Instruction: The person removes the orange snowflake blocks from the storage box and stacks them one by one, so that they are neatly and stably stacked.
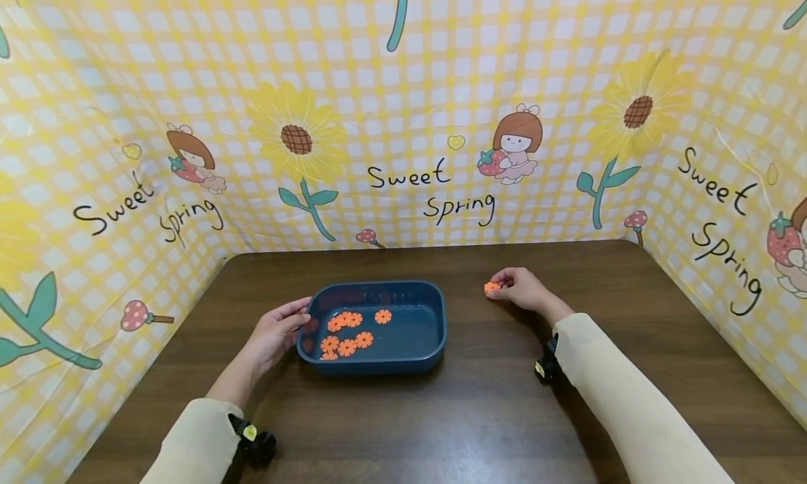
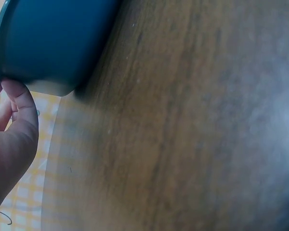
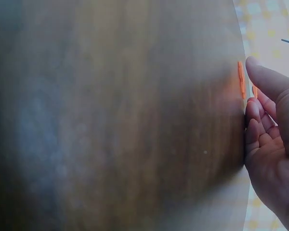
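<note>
My left hand (image 1: 277, 333) grips the left end of a dark blue rectangular basin (image 1: 372, 366), thumb at the rim; the left wrist view shows the basin (image 2: 53, 43) from its outer side. Several orange flower-shaped discs (image 1: 383, 316) lie inside, mostly towards the left half. To the right of the basin, my right hand (image 1: 526, 288) pinches another orange flower-shaped disc (image 1: 491, 289) low over the table. The right wrist view shows two thin orange edges: one sliver (image 3: 241, 79) beside the thumb tip, another partly hidden behind the thumb. Whether these are separate discs is unclear.
Everything stands on a brown wooden table (image 1: 403, 428). Yellow checked cloth (image 1: 403, 120) with printed flowers and lettering rises behind the table and along both sides. A small black device is strapped at each wrist.
</note>
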Available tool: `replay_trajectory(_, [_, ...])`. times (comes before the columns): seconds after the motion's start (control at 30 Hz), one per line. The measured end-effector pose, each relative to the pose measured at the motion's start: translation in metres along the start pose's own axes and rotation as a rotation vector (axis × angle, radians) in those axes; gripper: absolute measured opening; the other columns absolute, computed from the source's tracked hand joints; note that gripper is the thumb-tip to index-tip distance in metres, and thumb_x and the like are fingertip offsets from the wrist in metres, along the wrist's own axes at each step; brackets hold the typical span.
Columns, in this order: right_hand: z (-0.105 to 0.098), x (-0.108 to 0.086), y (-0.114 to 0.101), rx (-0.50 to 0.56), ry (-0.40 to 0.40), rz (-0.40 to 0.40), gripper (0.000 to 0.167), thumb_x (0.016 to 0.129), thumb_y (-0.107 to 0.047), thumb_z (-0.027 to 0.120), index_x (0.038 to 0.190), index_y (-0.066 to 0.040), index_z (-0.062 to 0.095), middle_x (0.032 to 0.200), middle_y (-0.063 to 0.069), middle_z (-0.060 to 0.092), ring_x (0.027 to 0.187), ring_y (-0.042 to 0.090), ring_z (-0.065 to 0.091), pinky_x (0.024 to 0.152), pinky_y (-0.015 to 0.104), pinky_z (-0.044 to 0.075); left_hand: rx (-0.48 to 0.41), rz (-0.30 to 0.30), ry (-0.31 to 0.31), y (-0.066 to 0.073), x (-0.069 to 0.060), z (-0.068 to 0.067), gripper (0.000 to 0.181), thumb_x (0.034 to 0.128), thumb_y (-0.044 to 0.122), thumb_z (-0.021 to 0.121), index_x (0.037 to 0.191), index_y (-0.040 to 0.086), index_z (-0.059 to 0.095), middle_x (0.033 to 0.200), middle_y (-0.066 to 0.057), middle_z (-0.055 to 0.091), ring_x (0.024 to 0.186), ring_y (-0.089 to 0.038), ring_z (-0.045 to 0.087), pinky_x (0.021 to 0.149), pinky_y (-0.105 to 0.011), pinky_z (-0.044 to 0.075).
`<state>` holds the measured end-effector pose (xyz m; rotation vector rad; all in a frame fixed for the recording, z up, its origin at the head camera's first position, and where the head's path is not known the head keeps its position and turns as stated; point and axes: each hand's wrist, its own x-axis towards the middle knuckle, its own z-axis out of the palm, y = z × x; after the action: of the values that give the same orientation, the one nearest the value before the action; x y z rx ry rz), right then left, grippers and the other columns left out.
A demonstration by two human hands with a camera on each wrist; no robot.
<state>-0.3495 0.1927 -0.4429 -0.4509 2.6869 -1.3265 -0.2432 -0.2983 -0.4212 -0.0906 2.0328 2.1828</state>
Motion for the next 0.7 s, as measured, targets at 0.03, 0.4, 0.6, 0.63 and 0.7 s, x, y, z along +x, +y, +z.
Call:
replay_trajectory(0.03, [0.0002,-0.0004,-0.0005,-0.002,-0.002,0.002,0.031,0.086,-0.016,0.076,0.108,0.003,0.064,0.094,0.01,0.063,0.082,0.021,0.055,0.074,0.033,0.047,0.001,0.0,0.001,0.0001,-0.0002,0.0,0.049,0.098,0.007,0.057,0.144,-0.004,0.041,0.104,-0.002,0.063,0.102,-0.019,0.063,0.09,-0.031,0.051])
replay_trajectory(0.4, [0.0016,-0.0016,-0.0051,-0.04,-0.011,0.032,0.032,0.085,-0.016,0.077,0.107,0.003,0.064,0.094,0.01,0.062,0.083,0.021,0.054,0.074,0.033,0.047,-0.007,-0.012,0.0,0.0009,-0.0016,-0.0007,0.052,0.0976,0.008,0.059,0.145,-0.003,0.041,0.104,-0.001,0.063,0.104,-0.02,0.062,0.09,-0.031,0.051])
replay_trajectory(0.6, [0.0014,-0.0023,-0.0075,-0.046,-0.016,0.035,0.032,0.085,-0.016,0.076,0.107,0.003,0.063,0.095,0.011,0.061,0.083,0.022,0.054,0.074,0.033,0.047,-0.006,-0.012,-0.001,0.0013,-0.0025,-0.001,0.053,0.0979,0.009,0.058,0.145,-0.003,0.039,0.104,-0.001,0.063,0.105,-0.021,0.062,0.091,-0.031,0.05])
replay_trajectory(0.63, [0.0014,-0.0025,-0.0077,-0.047,-0.016,0.034,0.031,0.086,-0.016,0.076,0.107,0.003,0.063,0.095,0.011,0.061,0.084,0.022,0.054,0.075,0.033,0.047,-0.005,-0.011,-0.003,0.0013,-0.0025,-0.0009,0.053,0.098,0.009,0.058,0.145,-0.003,0.039,0.105,-0.001,0.063,0.106,-0.021,0.062,0.091,-0.031,0.05])
replay_trajectory(0.7, [0.0013,-0.003,-0.008,-0.049,-0.013,0.04,0.031,0.085,-0.016,0.076,0.107,0.002,0.063,0.096,0.01,0.061,0.084,0.022,0.053,0.075,0.033,0.047,-0.001,-0.012,-0.005,0.0014,-0.0027,-0.0008,0.052,0.0985,0.009,0.057,0.146,-0.003,0.038,0.106,-0.002,0.063,0.107,-0.022,0.062,0.092,-0.031,0.05])
